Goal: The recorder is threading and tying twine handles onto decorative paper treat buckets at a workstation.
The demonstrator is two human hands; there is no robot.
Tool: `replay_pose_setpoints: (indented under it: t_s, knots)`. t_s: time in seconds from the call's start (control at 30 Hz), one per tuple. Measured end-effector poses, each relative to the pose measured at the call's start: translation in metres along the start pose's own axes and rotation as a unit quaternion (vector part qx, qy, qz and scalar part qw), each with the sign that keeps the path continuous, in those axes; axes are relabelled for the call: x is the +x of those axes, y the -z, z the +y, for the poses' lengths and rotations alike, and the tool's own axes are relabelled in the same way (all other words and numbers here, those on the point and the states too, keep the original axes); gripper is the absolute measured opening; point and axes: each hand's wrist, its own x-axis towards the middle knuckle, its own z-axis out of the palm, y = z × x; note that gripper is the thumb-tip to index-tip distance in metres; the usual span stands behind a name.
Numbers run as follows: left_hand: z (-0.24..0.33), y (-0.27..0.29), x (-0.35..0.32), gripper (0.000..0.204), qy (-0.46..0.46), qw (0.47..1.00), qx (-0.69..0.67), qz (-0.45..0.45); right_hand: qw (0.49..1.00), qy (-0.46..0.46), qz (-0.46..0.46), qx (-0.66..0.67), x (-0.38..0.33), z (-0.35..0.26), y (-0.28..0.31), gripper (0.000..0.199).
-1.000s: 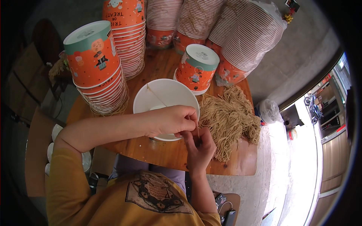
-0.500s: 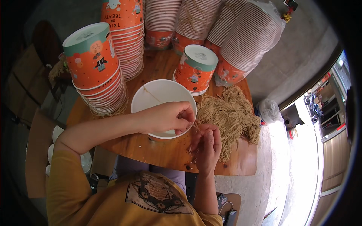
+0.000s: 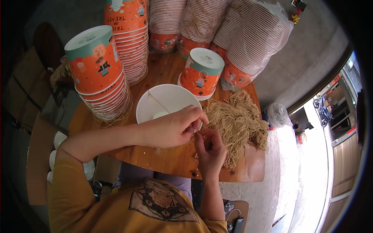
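Note:
A white paper cup (image 3: 167, 101) stands open on the round wooden table (image 3: 167, 161), with a thin tan string stretched across its mouth. My left hand (image 3: 175, 128) reaches over from the left and grips the cup's near right rim with its fingertips. My right hand (image 3: 210, 149) sits just below it, fingers curled and pinching a piece of tan string at that rim. The two hands touch at the fingertips. A loose pile of tan strings (image 3: 239, 120) lies right of the hands.
A stack of orange paper cups (image 3: 99, 73) stands at the left and one upturned orange cup (image 3: 202, 72) behind the white cup. Several tall cup stacks (image 3: 248, 42), some in plastic sleeves, fill the back. Concrete floor lies to the right.
My right hand spread its fingers a little to the right, then curled back against the cup's rim. My left hand stayed on the cup, which barely shifted.

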Motion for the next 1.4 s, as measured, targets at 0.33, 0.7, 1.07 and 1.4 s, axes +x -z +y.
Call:
replay_pose_setpoints:
  t_s: [0.33, 0.7, 1.07, 1.4]
  knots:
    - [-0.002, -0.005, -0.006, 0.023, 0.01, 0.998, 0.05, 0.036, 1.0, 0.01, 0.024, 0.007, -0.007, 0.007, -0.006, 0.012]
    - [0.011, -0.012, -0.015, 0.01, -0.001, 0.978, 0.189, 0.087, 0.983, 0.147, 0.075, -0.08, -0.013, 0.013, -0.013, 0.017]
    - [0.015, -0.007, -0.013, 0.014, 0.086, 0.992, -0.005, 0.094, 0.99, 0.119, 0.055, -0.052, -0.016, 0.009, -0.014, 0.018]
    - [0.008, -0.008, -0.008, 0.027, 0.044, 0.998, -0.018, 0.04, 0.905, -0.21, -0.038, 0.368, -0.01, 0.01, -0.004, 0.005]
